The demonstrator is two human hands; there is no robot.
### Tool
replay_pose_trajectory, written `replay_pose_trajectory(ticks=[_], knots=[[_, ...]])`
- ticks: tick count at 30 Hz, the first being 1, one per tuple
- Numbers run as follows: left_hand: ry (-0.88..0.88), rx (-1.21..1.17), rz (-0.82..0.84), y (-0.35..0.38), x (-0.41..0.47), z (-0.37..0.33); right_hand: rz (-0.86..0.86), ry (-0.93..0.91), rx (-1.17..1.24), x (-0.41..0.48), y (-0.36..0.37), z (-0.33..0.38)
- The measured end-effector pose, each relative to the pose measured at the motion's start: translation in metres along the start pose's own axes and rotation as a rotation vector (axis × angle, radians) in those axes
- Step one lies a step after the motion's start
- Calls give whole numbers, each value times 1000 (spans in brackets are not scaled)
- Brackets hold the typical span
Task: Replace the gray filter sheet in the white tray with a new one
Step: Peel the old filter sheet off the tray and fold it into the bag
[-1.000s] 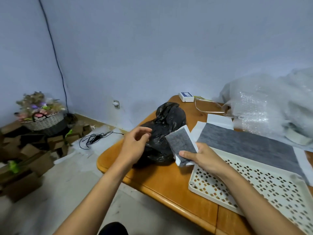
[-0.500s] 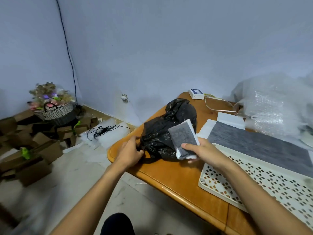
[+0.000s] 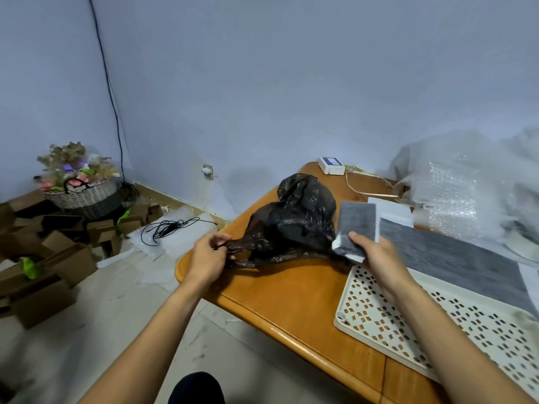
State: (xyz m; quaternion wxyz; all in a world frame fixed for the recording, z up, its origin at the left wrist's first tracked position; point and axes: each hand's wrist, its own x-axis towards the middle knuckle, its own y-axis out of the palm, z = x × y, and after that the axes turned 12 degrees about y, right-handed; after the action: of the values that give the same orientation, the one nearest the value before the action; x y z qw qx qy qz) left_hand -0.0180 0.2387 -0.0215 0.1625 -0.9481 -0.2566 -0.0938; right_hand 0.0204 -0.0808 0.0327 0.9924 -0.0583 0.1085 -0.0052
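The white perforated tray [image 3: 379, 316] lies bare on the wooden table [image 3: 285, 298] at the right. My right hand [image 3: 376, 258] holds a folded gray filter sheet [image 3: 357, 225] upright above the tray's far left corner. A flat gray filter sheet [image 3: 455, 255] lies spread on the table just beyond the tray. A black plastic bag [image 3: 294, 225] sits crumpled on the table's left part. My left hand [image 3: 208, 258] pinches the bag's near edge at the table's corner.
A small white box [image 3: 331, 165] with a cable rests at the table's far end. A heap of bubble wrap [image 3: 466, 193] fills the right side. On the floor at the left are cardboard boxes [image 3: 55, 258], a flower basket [image 3: 83, 191] and a black cord [image 3: 170, 227].
My left hand dropped from the air to the black bag's near edge and took hold of it. My right hand kept the folded sheet raised. The view shifted left.
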Motion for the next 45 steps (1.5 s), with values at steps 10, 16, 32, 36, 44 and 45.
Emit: replay_pose_trajectory(ticks=[10,16,32,36,44,45], knots=[[-128,-27,-283,-4,22,-10,-402,-163,122,-4,-39,1],[-195,-293,-79,10,21,-35,-402,-165,-36,-3,-49,-7],[303,-36,44,37,-13,-131,-93,-589,-852,-54,8,12],[306,19,50,36,-20,-139,-100,-710,-986,-48,46,12],[224,-113,29,9,-24,-156,-217,-675,-1263,-19,84,18],[188,-162,35,4,-23,-158,-250,-632,-1300,-17,81,18]])
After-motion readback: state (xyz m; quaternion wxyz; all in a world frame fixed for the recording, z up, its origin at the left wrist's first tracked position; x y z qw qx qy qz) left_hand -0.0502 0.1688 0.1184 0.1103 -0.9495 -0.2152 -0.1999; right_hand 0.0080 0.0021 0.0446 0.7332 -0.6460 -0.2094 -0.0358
